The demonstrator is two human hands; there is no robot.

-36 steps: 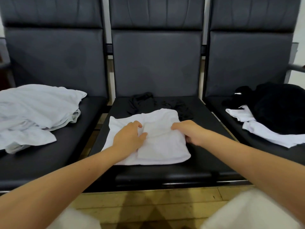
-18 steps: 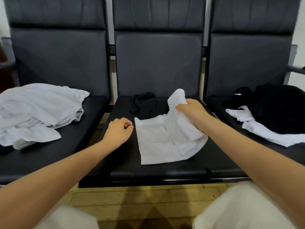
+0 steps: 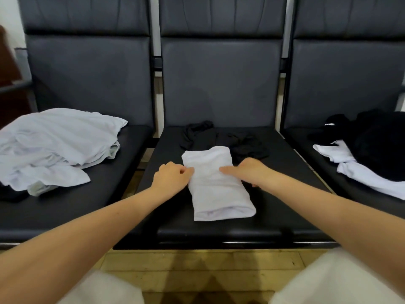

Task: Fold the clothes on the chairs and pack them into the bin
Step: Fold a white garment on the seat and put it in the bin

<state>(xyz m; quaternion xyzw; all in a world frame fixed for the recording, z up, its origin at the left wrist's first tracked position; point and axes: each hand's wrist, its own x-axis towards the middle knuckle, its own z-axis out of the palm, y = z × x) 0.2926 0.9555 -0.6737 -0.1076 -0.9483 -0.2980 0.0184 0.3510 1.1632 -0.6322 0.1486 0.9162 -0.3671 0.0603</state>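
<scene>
Wood floor (image 3: 197, 263) (yellowish) below, white wall (image 3: 8, 14) top-L.

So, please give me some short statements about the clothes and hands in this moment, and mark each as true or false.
1. The folded white garment lies on the middle chair. True.
2. The left hand lifts the garment into the air. False: it rests at the garment's left edge.
3. Dark clothes lie behind the white garment. True.
4. The left chair holds only black clothes. False: a pale heap covers it.
5. The right hand touches the garment. True.
</scene>
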